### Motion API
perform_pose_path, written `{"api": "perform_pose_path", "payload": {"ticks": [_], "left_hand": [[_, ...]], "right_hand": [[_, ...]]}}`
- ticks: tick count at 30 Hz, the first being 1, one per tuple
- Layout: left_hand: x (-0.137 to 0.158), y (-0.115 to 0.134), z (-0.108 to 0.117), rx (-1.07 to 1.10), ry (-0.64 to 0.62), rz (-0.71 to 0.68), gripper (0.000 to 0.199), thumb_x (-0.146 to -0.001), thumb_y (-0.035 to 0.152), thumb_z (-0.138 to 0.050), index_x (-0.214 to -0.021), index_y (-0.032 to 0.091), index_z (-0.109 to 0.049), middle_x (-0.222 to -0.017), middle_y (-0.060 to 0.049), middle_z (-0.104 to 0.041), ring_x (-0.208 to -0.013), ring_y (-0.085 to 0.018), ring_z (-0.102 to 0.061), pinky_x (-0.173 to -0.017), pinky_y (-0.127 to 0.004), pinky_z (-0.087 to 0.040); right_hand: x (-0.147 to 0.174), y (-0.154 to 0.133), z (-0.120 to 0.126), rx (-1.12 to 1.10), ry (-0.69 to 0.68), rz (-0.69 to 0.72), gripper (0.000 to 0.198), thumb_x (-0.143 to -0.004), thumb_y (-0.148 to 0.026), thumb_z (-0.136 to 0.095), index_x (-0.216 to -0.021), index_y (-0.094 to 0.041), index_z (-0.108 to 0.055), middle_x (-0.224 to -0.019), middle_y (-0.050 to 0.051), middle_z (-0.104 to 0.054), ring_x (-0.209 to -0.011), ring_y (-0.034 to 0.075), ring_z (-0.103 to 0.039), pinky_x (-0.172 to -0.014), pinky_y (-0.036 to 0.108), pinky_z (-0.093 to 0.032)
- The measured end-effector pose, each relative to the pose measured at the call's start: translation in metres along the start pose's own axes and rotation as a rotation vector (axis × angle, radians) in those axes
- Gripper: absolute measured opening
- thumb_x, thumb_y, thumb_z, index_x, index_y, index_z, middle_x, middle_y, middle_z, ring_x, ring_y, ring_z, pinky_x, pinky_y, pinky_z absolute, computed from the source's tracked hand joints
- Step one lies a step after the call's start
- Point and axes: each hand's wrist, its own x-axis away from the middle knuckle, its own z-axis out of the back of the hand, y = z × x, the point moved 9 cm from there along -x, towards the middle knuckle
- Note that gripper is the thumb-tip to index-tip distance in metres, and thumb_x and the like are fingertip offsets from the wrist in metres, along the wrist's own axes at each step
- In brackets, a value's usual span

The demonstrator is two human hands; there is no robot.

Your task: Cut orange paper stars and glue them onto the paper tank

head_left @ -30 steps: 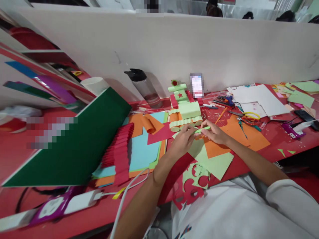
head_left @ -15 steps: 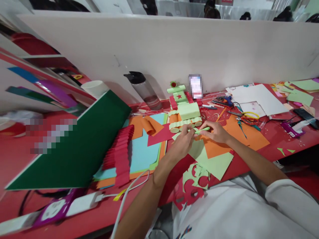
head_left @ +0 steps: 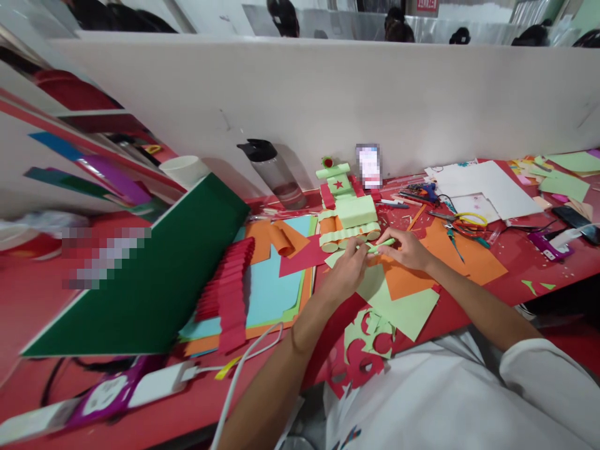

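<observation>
Between my two hands is a small rolled piece of light green paper [head_left: 374, 248], pinched at both ends. My left hand [head_left: 352, 262] has its fingers closed on the left end, and my right hand [head_left: 404, 249] grips the right end between thumb and fingers. Just beyond them stands a paper model tank [head_left: 355, 211] in light green, orange and red, with a red star on it. Beneath my hands lie an orange sheet [head_left: 407, 275] and a light green sheet [head_left: 415, 311]. A green scrap with round cut-outs [head_left: 351, 337] rests nearer my body.
Left of my hands are blue paper [head_left: 267, 290], pleated red paper [head_left: 232, 312] and a slanted green board [head_left: 154, 281]. A water bottle [head_left: 279, 178] and a phone [head_left: 369, 165] stand by the white partition [head_left: 300, 94]. Scissors [head_left: 469, 219] and pliers [head_left: 454, 240] lie to the right.
The view has tilted slightly, so the scene sits a little lower and further right, mostly on the left side. Both hands keep hold of the green paper roll in nearly the same place.
</observation>
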Motion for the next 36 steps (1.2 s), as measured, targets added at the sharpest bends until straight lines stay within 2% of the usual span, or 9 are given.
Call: {"api": "perform_pose_path", "payload": {"ticks": [4, 9, 11, 12, 17, 22, 27, 33, 36], "left_hand": [[-0.004, 0.001, -0.003, -0.11, -0.052, 0.003, 0.033, -0.11, 0.04, -0.04, -0.13, 0.02, -0.057, -0.13, -0.016, -0.058, -0.109, -0.028, -0.066, -0.084, -0.04, -0.059], [-0.003, -0.008, -0.006, -0.176, -0.088, 0.066, 0.032, -0.108, 0.041, -0.046, -0.123, 0.019, -0.062, -0.12, -0.014, -0.063, -0.11, -0.029, -0.066, -0.085, -0.04, -0.057], [-0.003, -0.009, -0.011, -0.186, -0.118, 0.092, 0.028, -0.107, 0.04, -0.048, -0.119, 0.019, -0.062, -0.12, -0.014, -0.064, -0.109, -0.03, -0.066, -0.085, -0.041, -0.056], [-0.003, -0.009, -0.013, -0.187, -0.132, 0.105, 0.027, -0.106, 0.039, -0.049, -0.118, 0.019, -0.062, -0.12, -0.014, -0.064, -0.108, -0.03, -0.067, -0.085, -0.041, -0.056], [-0.003, -0.009, -0.02, -0.162, -0.173, 0.153, 0.02, -0.102, 0.036, -0.055, -0.111, 0.02, -0.063, -0.116, -0.013, -0.064, -0.1, -0.029, -0.068, -0.08, -0.04, -0.054], [-0.004, -0.008, -0.023, -0.153, -0.194, 0.162, 0.015, -0.102, 0.033, -0.054, -0.106, 0.02, -0.062, -0.114, -0.012, -0.064, -0.093, -0.027, -0.069, -0.079, -0.039, -0.053], [-0.005, -0.006, -0.025, -0.152, -0.2, 0.162, 0.016, -0.102, 0.031, -0.053, -0.111, 0.02, -0.06, -0.116, -0.012, -0.065, -0.094, -0.028, -0.07, -0.081, -0.039, -0.053], [-0.006, -0.006, -0.025, -0.134, -0.218, 0.184, 0.011, -0.101, 0.03, -0.053, -0.105, 0.022, -0.059, -0.116, -0.012, -0.066, -0.09, -0.027, -0.071, -0.079, -0.039, -0.053], [-0.005, -0.005, -0.025, -0.123, -0.214, 0.187, 0.01, -0.101, 0.029, -0.052, -0.102, 0.022, -0.058, -0.115, -0.012, -0.066, -0.091, -0.027, -0.071, -0.079, -0.039, -0.053]], "right_hand": [[-0.004, -0.006, 0.022, 0.017, 0.031, 0.009, 0.02, -0.095, -0.041, -0.067, -0.095, -0.021, -0.067, -0.088, 0.002, -0.074, -0.074, 0.018, -0.067, -0.069, 0.029, -0.05], [-0.003, 0.001, 0.092, 0.268, 0.259, -0.022, 0.014, -0.095, -0.036, -0.06, -0.096, -0.022, -0.064, -0.09, 0.004, -0.074, -0.078, 0.021, -0.067, -0.072, 0.032, -0.051], [-0.002, 0.016, 0.114, 0.48, 0.288, -0.1, 0.016, -0.096, -0.032, -0.057, -0.104, -0.021, -0.065, -0.1, 0.006, -0.076, -0.086, 0.023, -0.069, -0.081, 0.033, -0.052], [-0.002, 0.026, 0.12, 0.604, 0.248, -0.149, 0.018, -0.096, -0.029, -0.055, -0.109, -0.022, -0.065, -0.106, 0.006, -0.077, -0.091, 0.023, -0.07, -0.084, 0.033, -0.052], [0.007, 0.064, 0.162, 0.789, 0.219, -0.311, 0.024, -0.091, -0.017, -0.057, -0.11, -0.021, -0.071, -0.12, 0.012, -0.077, -0.114, 0.028, -0.068, -0.1, 0.038, -0.049], [0.039, 0.088, 0.214, 0.955, 0.219, -0.607, 0.026, -0.089, -0.016, -0.062, -0.11, -0.023, -0.076, -0.119, 0.015, -0.076, -0.109, 0.032, -0.068, -0.092, 0.041, -0.05], [0.057, 0.098, 0.224, 0.998, 0.109, -0.694, 0.031, -0.091, -0.03, -0.069, -0.121, -0.026, -0.075, -0.12, 0.012, -0.079, -0.103, 0.03, -0.071, -0.081, 0.034, -0.049], [0.054, 0.103, 0.217, 1.028, 0.021, -0.659, 0.05, -0.087, -0.01, -0.063, -0.132, -0.028, -0.072, -0.126, 0.011, -0.078, -0.102, 0.026, -0.072, -0.077, 0.029, -0.047], [0.055, 0.102, 0.215, 1.027, 0.015, -0.646, 0.051, -0.086, -0.008, -0.061, -0.131, -0.028, -0.073, -0.124, 0.011, -0.078, -0.098, 0.026, -0.072, -0.075, 0.029, -0.047]]}}
